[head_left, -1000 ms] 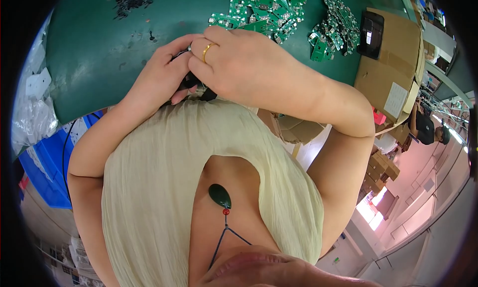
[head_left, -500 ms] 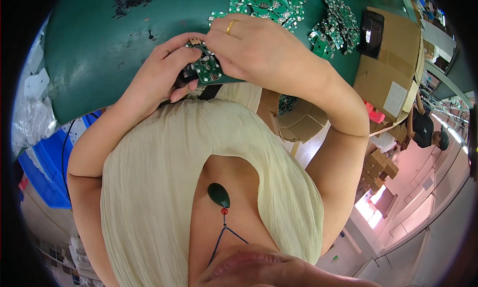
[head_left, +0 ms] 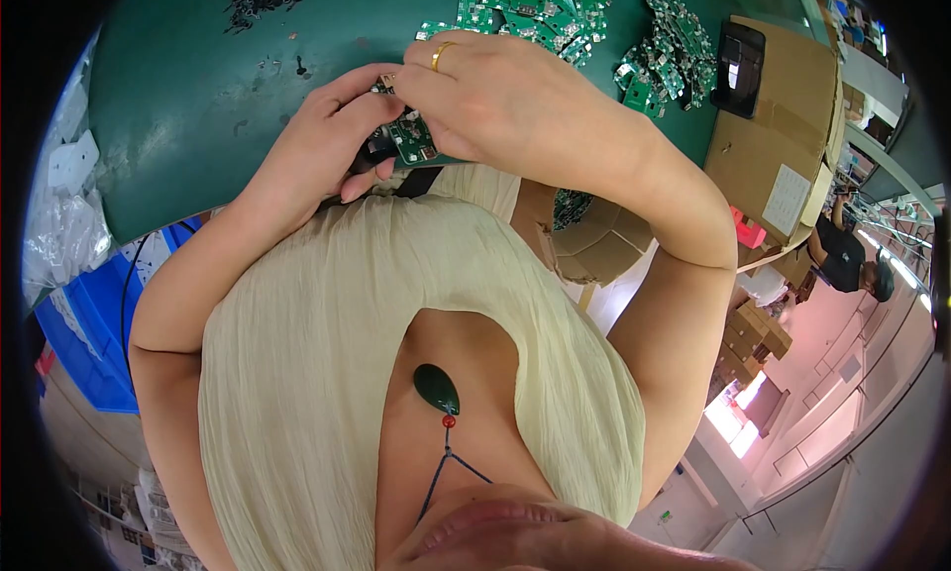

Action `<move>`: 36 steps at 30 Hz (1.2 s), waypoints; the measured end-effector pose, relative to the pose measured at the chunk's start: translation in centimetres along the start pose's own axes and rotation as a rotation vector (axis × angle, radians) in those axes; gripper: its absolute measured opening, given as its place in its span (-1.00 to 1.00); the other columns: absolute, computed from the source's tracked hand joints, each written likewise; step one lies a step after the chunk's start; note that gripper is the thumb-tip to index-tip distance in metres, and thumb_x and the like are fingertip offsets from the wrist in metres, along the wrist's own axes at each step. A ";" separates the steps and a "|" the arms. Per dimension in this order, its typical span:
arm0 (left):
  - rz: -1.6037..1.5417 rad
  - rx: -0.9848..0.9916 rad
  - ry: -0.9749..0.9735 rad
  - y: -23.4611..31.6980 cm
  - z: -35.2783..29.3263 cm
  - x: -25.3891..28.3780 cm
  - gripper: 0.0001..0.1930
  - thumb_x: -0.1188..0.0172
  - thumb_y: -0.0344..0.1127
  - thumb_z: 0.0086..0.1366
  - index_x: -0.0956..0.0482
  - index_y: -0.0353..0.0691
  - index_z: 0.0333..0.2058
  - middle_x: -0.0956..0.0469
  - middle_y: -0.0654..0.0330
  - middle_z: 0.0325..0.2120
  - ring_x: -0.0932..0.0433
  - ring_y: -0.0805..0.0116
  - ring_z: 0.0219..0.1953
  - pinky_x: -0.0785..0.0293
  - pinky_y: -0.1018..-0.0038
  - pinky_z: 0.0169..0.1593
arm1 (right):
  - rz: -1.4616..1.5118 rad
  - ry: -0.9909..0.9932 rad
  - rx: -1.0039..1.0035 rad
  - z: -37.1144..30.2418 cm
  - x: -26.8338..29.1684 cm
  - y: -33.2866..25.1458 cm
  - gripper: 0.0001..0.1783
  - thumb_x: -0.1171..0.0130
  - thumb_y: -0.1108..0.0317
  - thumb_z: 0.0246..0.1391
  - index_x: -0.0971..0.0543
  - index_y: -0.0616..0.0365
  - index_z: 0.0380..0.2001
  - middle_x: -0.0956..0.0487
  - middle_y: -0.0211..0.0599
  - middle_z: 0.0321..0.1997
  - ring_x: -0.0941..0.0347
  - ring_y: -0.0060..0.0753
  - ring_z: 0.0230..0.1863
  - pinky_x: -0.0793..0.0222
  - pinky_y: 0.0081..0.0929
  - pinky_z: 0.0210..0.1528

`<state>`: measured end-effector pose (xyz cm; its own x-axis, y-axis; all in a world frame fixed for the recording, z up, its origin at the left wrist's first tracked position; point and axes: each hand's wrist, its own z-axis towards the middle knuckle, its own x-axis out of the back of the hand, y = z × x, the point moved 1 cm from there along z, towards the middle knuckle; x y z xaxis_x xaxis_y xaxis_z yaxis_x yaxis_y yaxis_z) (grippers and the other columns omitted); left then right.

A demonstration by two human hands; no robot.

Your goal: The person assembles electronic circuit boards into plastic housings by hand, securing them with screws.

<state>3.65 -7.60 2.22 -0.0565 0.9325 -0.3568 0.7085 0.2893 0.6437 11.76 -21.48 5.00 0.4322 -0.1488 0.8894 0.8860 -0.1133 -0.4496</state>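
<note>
My left hand (head_left: 317,140) and my right hand (head_left: 505,96), which wears a gold ring, meet over the near edge of the green table (head_left: 198,86). Together they pinch a small green circuit board (head_left: 414,143) between their fingertips. A dark part (head_left: 369,157) shows just under the board, against my left palm; what it is I cannot tell. My right hand covers most of the board's right side. My pale sleeveless top fills the lower middle of the view.
Heaps of green circuit boards (head_left: 535,6) and more circuit boards (head_left: 664,61) lie farther back on the table. A cardboard box (head_left: 783,145) with a black device (head_left: 738,66) stands at the right. A blue bin (head_left: 89,323) and plastic bags (head_left: 59,224) sit at the left. Another person (head_left: 847,259) is at the far right.
Both hands have lifted away from my chest toward the table. The circuit board, hidden under my right hand a second ago, now shows between the fingers.
</note>
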 end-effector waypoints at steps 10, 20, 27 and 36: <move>0.031 -0.013 -0.001 -0.1 0.2 0.1 -0.68 0.08 -0.30 0.19 -0.38 -0.29 -0.10 -0.41 0.26 -0.61 -0.26 0.63 -0.76 -0.08 0.68 -0.76 | 0.019 -0.017 0.010 0.0 -0.2 0.3 -0.75 -0.08 0.55 -0.32 -0.37 0.24 -0.42 -0.43 -0.21 -0.43 -0.39 -0.18 -0.34 -0.37 -0.35 -0.36; 0.024 -0.044 0.040 -1.0 0.4 0.1 -0.66 0.07 -0.29 0.20 -0.36 -0.28 -0.06 -0.39 0.24 -0.68 -0.19 0.63 -0.82 -0.07 0.68 -0.77 | -0.125 -0.085 0.043 0.3 -0.3 -0.5 -0.84 -0.04 0.45 -0.20 -0.45 0.30 -0.48 -0.50 -0.22 -0.43 -0.44 -0.27 -0.32 -0.42 -0.47 -0.31; 0.028 0.059 -0.062 -1.5 0.5 0.3 -0.69 0.15 -0.24 0.22 -0.37 -0.22 -0.10 -0.38 0.24 -0.73 -0.14 0.62 -0.86 -0.06 0.67 -0.76 | -0.005 -0.134 0.025 -0.2 -1.1 -0.3 -0.85 -0.03 0.48 -0.22 -0.45 0.30 -0.48 -0.49 -0.20 -0.44 -0.43 -0.24 -0.32 -0.41 -0.43 -0.31; -0.033 -0.041 -0.076 -1.3 0.4 0.8 -0.67 0.14 -0.22 0.24 -0.34 -0.18 -0.06 -0.40 0.24 -0.67 -0.18 0.64 -0.81 -0.03 0.70 -0.72 | 0.134 0.019 -0.098 -0.6 -1.0 0.4 -0.77 -0.14 0.44 -0.22 -0.42 0.25 -0.41 -0.46 -0.22 -0.40 -0.40 -0.18 -0.28 -0.36 -0.37 -0.25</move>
<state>3.01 -7.32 0.83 -0.0246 0.9036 -0.4277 0.6773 0.3297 0.6577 11.61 -22.00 3.84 0.5411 -0.1876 0.8198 0.7998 -0.1864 -0.5706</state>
